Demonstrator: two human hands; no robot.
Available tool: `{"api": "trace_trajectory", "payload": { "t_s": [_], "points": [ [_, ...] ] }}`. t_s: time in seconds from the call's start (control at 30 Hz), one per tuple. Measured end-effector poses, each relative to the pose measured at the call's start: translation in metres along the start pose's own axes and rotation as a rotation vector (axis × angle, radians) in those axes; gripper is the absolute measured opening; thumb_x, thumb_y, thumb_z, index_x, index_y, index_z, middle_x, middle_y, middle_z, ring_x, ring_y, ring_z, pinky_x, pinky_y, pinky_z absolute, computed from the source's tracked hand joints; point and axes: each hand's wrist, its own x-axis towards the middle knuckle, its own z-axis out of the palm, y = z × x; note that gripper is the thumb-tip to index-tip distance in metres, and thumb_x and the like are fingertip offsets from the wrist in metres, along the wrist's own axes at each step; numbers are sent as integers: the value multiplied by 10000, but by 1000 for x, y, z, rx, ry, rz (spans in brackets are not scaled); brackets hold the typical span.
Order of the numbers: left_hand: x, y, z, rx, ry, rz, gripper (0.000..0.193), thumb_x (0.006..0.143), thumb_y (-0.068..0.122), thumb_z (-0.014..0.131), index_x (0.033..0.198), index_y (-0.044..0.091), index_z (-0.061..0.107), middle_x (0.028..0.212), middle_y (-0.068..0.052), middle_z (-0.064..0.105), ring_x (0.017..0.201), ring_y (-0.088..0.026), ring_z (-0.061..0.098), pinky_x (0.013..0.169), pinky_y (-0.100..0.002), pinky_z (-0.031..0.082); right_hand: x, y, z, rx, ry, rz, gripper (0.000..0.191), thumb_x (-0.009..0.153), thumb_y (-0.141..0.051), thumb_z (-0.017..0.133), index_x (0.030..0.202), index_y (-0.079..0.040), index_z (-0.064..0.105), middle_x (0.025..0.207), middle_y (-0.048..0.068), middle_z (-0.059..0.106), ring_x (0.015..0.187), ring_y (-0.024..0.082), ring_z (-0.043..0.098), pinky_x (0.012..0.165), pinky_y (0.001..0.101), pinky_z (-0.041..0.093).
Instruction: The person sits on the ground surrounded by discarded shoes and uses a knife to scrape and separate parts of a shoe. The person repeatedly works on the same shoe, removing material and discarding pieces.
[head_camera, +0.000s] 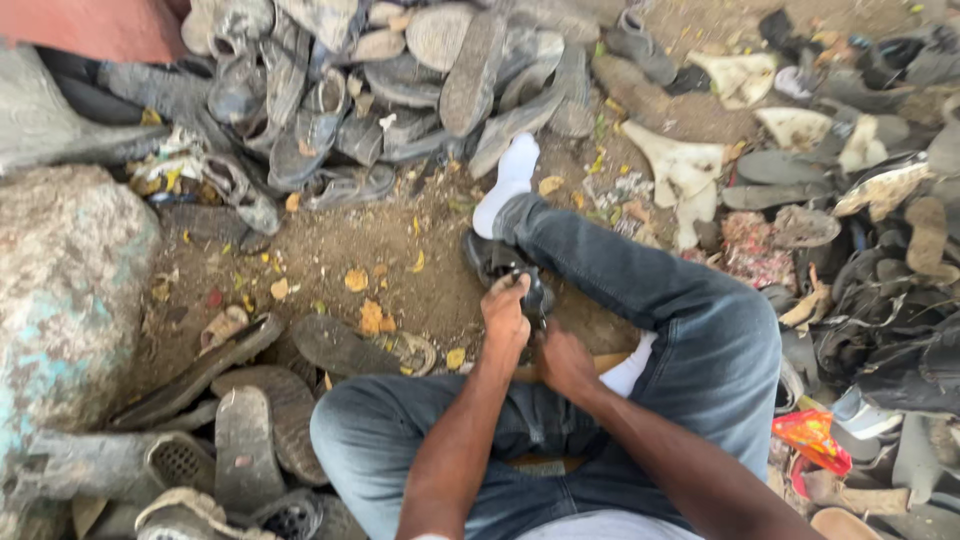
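Observation:
I sit on dirt ground in blue jeans and white socks, my right leg stretched forward. A dark worn shoe (497, 262) lies beside that leg. My left hand (505, 312) is closed on the shoe's near end. My right hand (563, 360) is just behind it, fingers curled around the shoe's lower part; what else it may hold is hidden. A flat orange-brown object (612, 361) peeks out under my right wrist.
A heap of grey dusty shoe soles (400, 90) is piled ahead. More soles (250, 420) lie at the lower left by a large rock (60, 300). Scraps, pale shoe pieces (685, 175) and dark shoes (890, 330) crowd the right. A red wrapper (812, 438) lies near my knee.

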Motion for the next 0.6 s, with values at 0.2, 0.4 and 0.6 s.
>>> {"api": "trace_trajectory", "payload": {
  "t_s": [0.2,0.4,0.6],
  "points": [
    [9,6,8,-194,-79,-9,161,887,14,750,1039,-19,707,925,-54,733,797,-169,681,785,-291,547,2,-1,2,133,56,5,313,997,-270,517,1182,-26,582,968,355,680,971,569,622,860,625,466],
    [14,17,31,-195,-95,13,168,931,86,733,1069,-9,719,962,-48,726,851,-160,667,836,-289,528,22,-11,2,355,173,17,308,1007,-264,531,1134,5,609,1003,364,673,1011,576,610,848,602,481],
    [14,14,26,-165,-44,41,233,937,154,737,1100,-12,721,1010,-36,709,912,-165,660,880,-312,523,1,-20,-7,292,39,109,308,992,-251,533,1175,-23,631,962,355,689,927,546,657,793,597,488]
  ]
}}
